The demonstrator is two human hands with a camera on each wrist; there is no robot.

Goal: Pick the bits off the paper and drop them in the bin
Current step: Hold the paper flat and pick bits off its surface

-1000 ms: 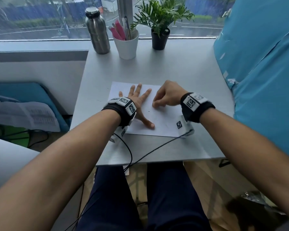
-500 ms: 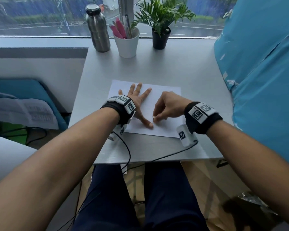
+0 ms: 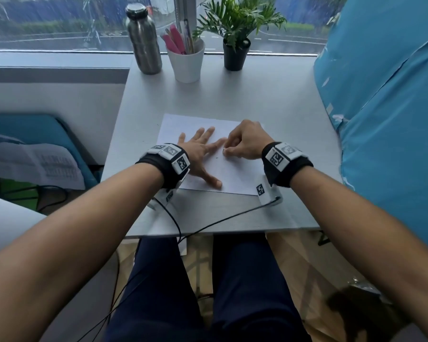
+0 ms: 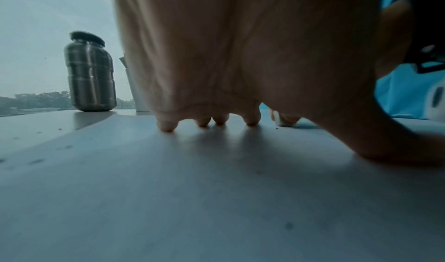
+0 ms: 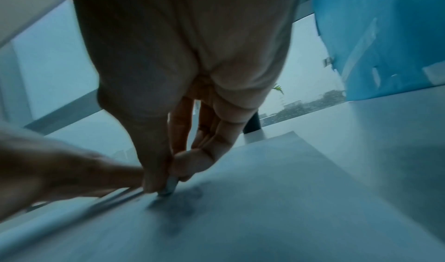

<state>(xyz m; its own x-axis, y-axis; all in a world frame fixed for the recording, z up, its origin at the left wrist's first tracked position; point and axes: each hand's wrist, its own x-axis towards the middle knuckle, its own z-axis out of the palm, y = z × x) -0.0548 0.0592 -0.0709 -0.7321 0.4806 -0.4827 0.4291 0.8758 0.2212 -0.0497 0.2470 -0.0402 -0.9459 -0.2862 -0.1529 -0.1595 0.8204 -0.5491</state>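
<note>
A white sheet of paper lies on the grey table. My left hand presses flat on its left half, fingers spread and straight; the left wrist view shows its fingertips on the sheet. My right hand is curled beside the left index finger, thumb and forefinger pinching a small pale bit that touches the paper. A tiny dark speck lies just in front of the pinch. A dark bin-like shape sits on the floor at lower right, blurred.
A steel bottle, a white cup of pens and a potted plant stand along the window edge. A blue cover rises along the table's right side. Cables run off the near edge.
My right hand has moved from beside the left thumb, farther up the sheet to the left index finger, still pinched. The left hand has stayed flat on the paper.
</note>
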